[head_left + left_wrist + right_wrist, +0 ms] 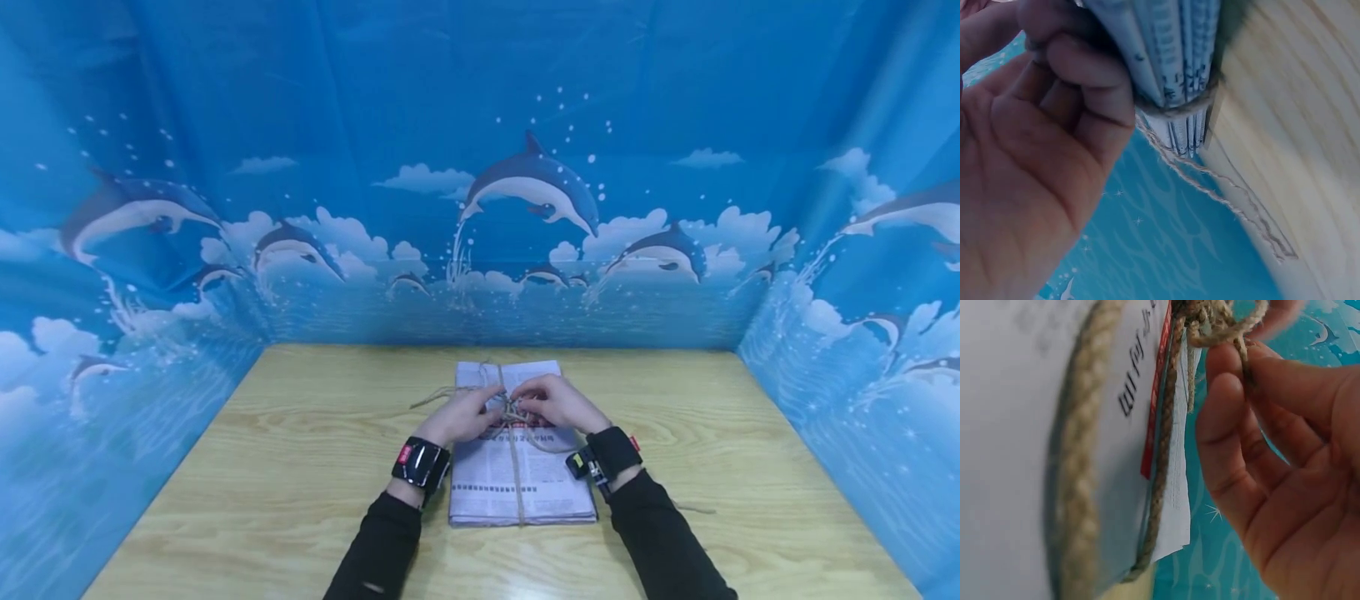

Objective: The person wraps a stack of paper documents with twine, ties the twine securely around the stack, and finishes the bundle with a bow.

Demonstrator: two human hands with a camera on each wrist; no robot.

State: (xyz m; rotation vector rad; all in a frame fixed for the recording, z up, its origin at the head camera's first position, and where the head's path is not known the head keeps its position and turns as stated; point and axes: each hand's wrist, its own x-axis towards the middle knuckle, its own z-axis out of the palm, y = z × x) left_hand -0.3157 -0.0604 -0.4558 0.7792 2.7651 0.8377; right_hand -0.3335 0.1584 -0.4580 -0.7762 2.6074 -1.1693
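A stack of folded newspapers [483, 471] lies on the table with twine [516, 467] running around it lengthwise and crosswise. Loops and a knot [512, 408] of twine sit on its upper part. My left hand [467, 415] is at the knot's left side, its fingers curled on the twine; the fingertips are partly hidden in the left wrist view. From the right, my right hand [558, 402] pinches a strand of twine [1242, 355] between thumb and fingers, just under a loop. Loose twine ends [1222, 197] stick out past the stack's left side.
The wood-grain table [300, 467] extends around the stack. A blue dolphin-print curtain [375, 167] encloses the back and both sides. A loose end of twine [696, 508] lies on the table beyond the right forearm.
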